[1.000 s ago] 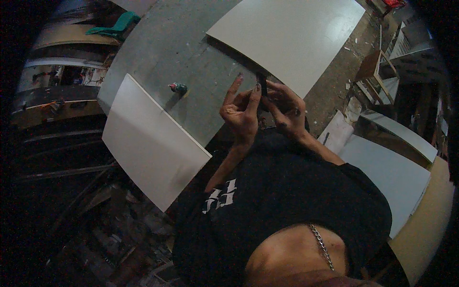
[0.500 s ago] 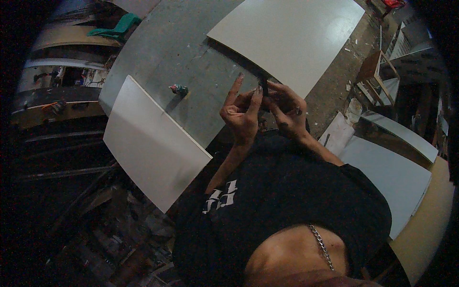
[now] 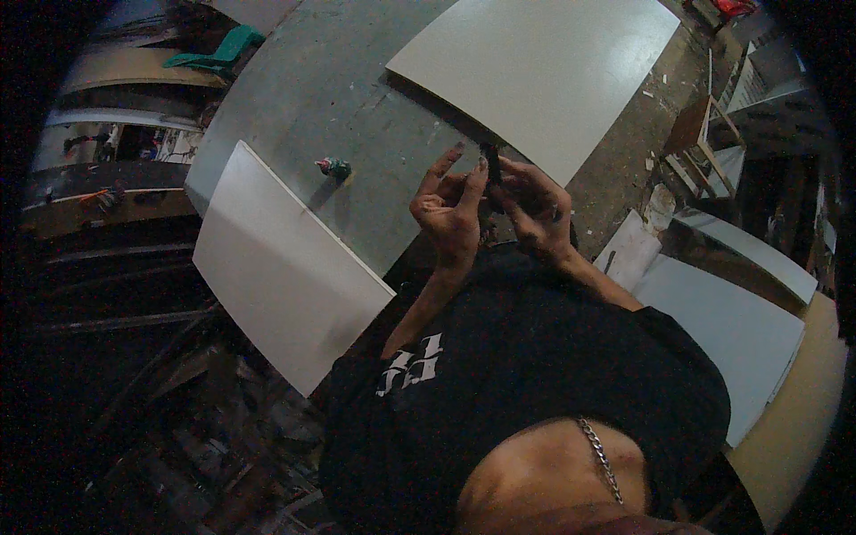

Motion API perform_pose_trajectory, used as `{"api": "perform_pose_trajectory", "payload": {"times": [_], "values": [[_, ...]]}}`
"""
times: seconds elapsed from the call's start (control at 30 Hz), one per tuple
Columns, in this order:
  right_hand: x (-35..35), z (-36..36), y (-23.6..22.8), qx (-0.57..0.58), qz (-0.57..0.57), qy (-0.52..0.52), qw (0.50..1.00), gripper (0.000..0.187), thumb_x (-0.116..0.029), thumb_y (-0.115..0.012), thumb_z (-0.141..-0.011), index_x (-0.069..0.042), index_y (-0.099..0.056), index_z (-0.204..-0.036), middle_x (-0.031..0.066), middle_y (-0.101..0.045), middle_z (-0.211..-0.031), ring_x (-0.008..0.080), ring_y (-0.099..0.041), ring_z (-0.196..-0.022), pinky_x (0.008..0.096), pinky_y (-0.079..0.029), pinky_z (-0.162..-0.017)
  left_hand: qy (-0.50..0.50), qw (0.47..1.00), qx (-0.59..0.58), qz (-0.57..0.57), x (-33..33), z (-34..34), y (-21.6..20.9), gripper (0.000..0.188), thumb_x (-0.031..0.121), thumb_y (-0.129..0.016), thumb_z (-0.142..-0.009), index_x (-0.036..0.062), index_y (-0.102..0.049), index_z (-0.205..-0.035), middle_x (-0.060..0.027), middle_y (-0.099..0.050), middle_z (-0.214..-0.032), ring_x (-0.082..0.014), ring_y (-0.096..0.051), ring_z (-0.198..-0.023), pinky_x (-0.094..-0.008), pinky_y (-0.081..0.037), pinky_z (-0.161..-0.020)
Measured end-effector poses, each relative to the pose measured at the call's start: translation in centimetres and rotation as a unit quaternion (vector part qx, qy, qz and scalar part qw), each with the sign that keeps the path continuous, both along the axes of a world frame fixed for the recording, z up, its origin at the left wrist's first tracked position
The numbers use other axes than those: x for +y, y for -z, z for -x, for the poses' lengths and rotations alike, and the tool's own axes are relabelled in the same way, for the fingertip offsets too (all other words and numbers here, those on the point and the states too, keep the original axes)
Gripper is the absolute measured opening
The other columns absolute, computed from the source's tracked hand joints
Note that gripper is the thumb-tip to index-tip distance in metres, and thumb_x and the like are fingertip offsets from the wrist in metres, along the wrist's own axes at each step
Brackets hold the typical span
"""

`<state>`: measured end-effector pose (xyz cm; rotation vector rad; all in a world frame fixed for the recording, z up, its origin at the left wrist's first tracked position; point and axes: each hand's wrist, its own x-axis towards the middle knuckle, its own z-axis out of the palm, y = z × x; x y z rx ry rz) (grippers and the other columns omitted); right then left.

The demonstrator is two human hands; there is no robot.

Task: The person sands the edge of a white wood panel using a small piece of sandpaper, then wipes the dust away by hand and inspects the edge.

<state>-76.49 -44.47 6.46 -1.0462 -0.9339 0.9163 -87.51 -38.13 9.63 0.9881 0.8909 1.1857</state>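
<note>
My left hand point(image 3: 448, 209) and my right hand point(image 3: 538, 207) are close together in front of my chest, near the edge of a large white board. Between their fingertips is a small, narrow black piece point(image 3: 493, 162), its exact kind too dark to make out. My left thumb presses against it while one left finger points up and away. On the other side, my right thumb and fingers pinch it. Part of the piece is hidden by the fingers.
A white panel point(image 3: 285, 267) overhangs the grey table point(image 3: 303, 98) at left. The large white board point(image 3: 544, 71) lies at the table's far right. A small dark bottle with a reddish tip point(image 3: 335, 167) is on the table. Pale panels point(image 3: 713, 330) lie at right, below a wooden frame point(image 3: 700, 147).
My raised left finger has bent slightly toward the right. Both hands keep nearly the same place, and the black piece has shifted only a little between them.
</note>
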Motion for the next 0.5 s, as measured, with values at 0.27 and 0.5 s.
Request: {"api": "perform_pose_trajectory", "payload": {"times": [0.27, 0.5], "values": [[0.6, 0.2, -0.6, 0.014, 0.028, 0.033, 0.999, 0.043, 0.009, -0.059, -0.084, 0.002, -0.053, -0.127, 0.0105, -0.06, -0.124, 0.0167, -0.058, -0.11, 0.0305, -0.047, -0.096, 0.026, 0.999, 0.012, -0.018, -0.4, 0.0, 0.0, 0.044, 0.001, -0.07, -0.083, -0.0013, -0.056, -0.125, -0.007, -0.07, -0.088, -0.0088, -0.063, -0.079, -0.0226, -0.05, -0.075], [0.5, 0.2, -1.4, 0.027, 0.047, 0.04, 0.998, 0.041, 0.007, -0.062, -0.085, 0.001, -0.056, -0.125, 0.0095, -0.063, -0.119, 0.014, -0.06, -0.104, 0.028, -0.048, -0.091, 0.04, 0.999, 0.013, -0.03, -0.3, 0.1, -0.1, 0.047, 0.001, -0.068, -0.084, -0.0036, -0.052, -0.128, -0.0109, -0.071, -0.094, -0.0119, -0.065, -0.083, -0.0247, -0.052, -0.079]]}}
